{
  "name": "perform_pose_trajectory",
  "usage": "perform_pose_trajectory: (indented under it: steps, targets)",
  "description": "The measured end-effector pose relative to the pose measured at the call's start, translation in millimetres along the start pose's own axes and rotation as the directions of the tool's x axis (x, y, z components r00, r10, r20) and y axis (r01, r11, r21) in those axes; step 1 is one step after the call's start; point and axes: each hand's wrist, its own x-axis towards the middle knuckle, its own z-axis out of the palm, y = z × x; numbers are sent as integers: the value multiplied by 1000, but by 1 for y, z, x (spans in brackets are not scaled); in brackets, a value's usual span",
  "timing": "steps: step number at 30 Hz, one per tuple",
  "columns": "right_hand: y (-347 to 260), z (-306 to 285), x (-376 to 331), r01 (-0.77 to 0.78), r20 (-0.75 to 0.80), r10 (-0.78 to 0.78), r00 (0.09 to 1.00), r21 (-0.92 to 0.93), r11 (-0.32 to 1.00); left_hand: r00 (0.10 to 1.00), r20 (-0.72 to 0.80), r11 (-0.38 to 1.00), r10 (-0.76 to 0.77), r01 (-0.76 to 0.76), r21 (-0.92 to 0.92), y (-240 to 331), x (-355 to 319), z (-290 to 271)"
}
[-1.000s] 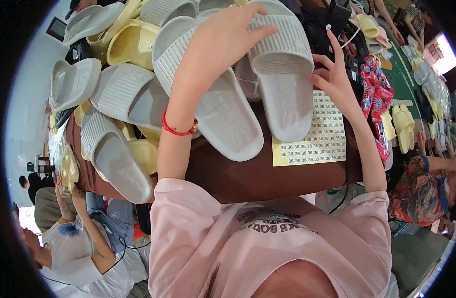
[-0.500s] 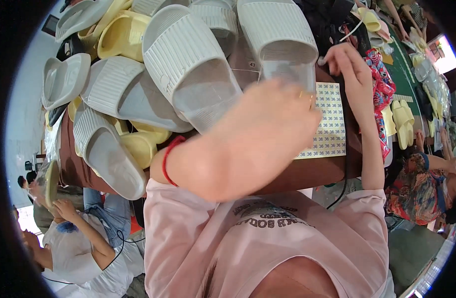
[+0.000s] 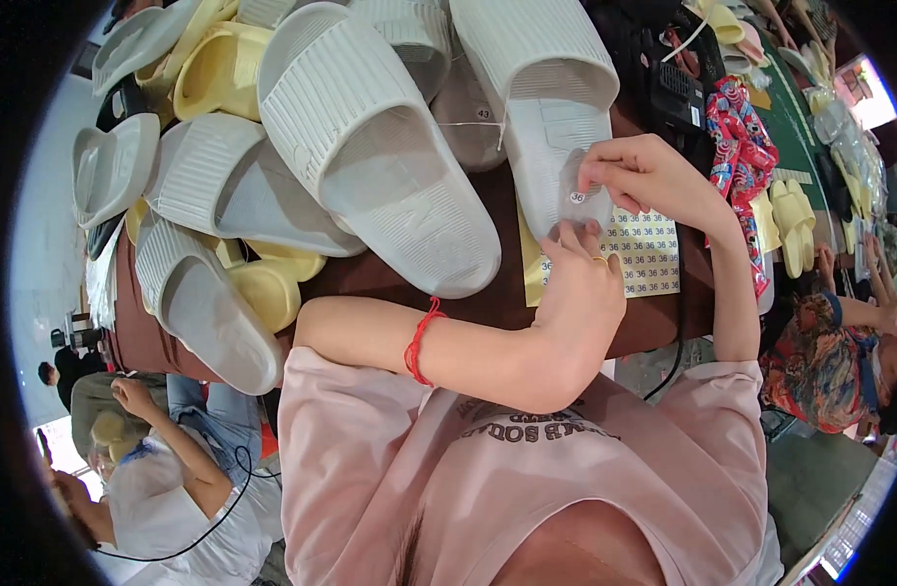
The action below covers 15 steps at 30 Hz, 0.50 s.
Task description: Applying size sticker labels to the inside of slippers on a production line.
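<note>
A large grey slide sandal (image 3: 538, 112) lies at the back centre, its heel toward me. Beside that heel is my left hand (image 3: 580, 283), closed, with bent fingertips against the heel's edge; its thumb is partly hidden. From the right comes my right hand (image 3: 644, 176), fingers curled and thumb and forefinger brought together at a small round white sticker (image 3: 576, 198) over the sandal's heel. Partly under the heel and my left hand lies a yellowish sheet of stickers (image 3: 648, 249). A second grey slide (image 3: 419, 205) sits just left, joined to the first by a thin tie.
More grey slides (image 3: 214, 176) and yellow sandals (image 3: 229, 73) are heaped at the left on the brown tabletop (image 3: 507, 293). A black device (image 3: 671, 88) and red patterned wrappers (image 3: 736, 146) stand at the right. Other people sit left and right; a black cable hangs at the table's front edge.
My left hand has drawn back from over the sandal to its heel. My right hand has come down and left to the heel. The slides have shifted slightly left in view.
</note>
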Motion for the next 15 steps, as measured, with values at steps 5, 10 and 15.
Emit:
perform_pose_trajectory:
  steps: [5,10,15]
  targets:
    - [-3,2,-1,9,-31,-10,999,-33,999,998,-45,999,38,-38,3,-5,-3,-3]
    - [-6,2,-2,7,-40,-8,999,-36,999,1000,-25,998,12,-14,-68,-4,-2,-4]
    - [-8,5,-4,42,-86,-53,995,-128,991,982,-184,997,-36,49,62,-6,-1,-8]
